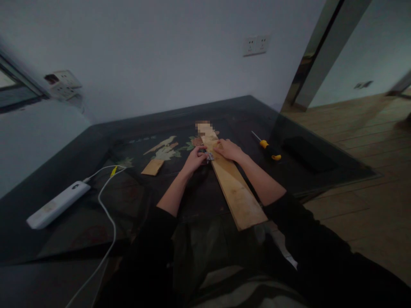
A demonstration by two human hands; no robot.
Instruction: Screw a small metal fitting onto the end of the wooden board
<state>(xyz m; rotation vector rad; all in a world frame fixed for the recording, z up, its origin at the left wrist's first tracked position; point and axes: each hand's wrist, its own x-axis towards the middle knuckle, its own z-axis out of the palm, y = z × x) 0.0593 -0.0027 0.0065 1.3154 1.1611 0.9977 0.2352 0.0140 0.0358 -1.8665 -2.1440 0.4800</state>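
Observation:
A long wooden board (236,186) lies lengthwise in front of me, its near end at the table's front edge. At its left edge is a small metal hinge (209,156) with holes in it. My left hand (195,160) pinches the hinge against the board with thumb and fingers. From the other side, my right hand (228,149) grips the board, its fingers bent over the top face close to the hinge. The board's far end is blurred out by pixel blocks.
A screwdriver (266,146) with a yellow and black handle lies on the dark table (186,201), right of the board. At left are a small wooden piece (153,167) and a white power strip (59,204) with its cable (112,222). A wall (154,55) stands behind.

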